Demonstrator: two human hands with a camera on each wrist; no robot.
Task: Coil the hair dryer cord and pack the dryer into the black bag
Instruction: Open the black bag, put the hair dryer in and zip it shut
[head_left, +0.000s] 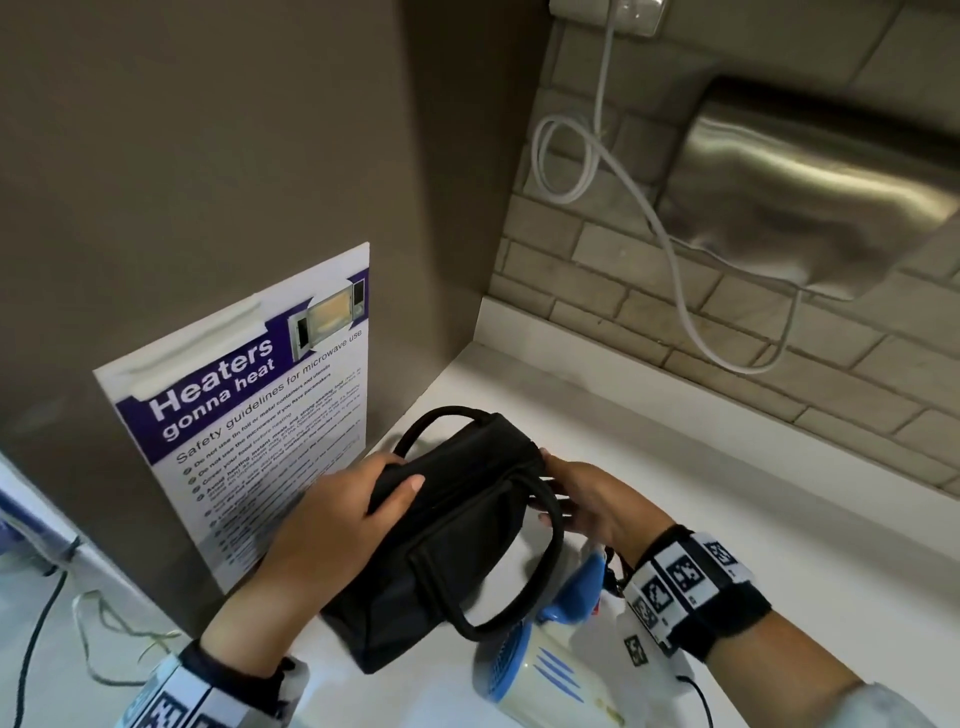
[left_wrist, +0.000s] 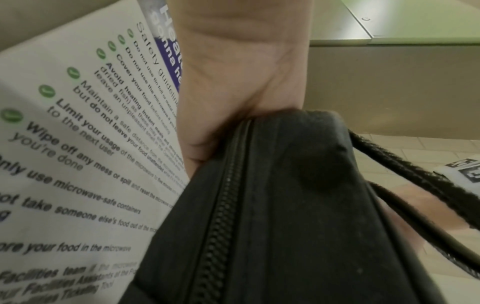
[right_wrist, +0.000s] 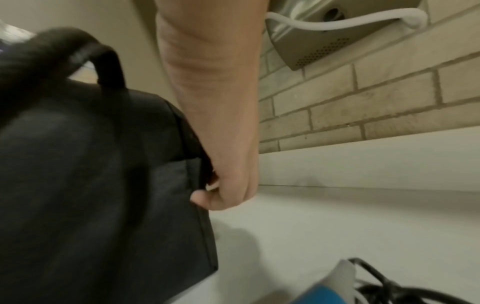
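The black bag (head_left: 457, 530) sits tilted on the white counter (head_left: 727, 493), held by both hands. Its zip (left_wrist: 226, 195) looks closed, and two loop handles stick out. My left hand (head_left: 337, 514) grips the bag's near-left top end, thumb across the top. My right hand (head_left: 576, 499) holds the far-right end with curled fingers at the seam (right_wrist: 207, 185). The white and blue hair dryer (head_left: 550, 670) lies on the counter below my right wrist, outside the bag. Part of its black cord (right_wrist: 389, 288) lies loose beside it.
A microwave safety poster (head_left: 249, 415) hangs on the brown panel close to the left of the bag. A steel wall unit (head_left: 810, 192) with a white cable (head_left: 623, 182) hangs on the tiled wall behind the counter.
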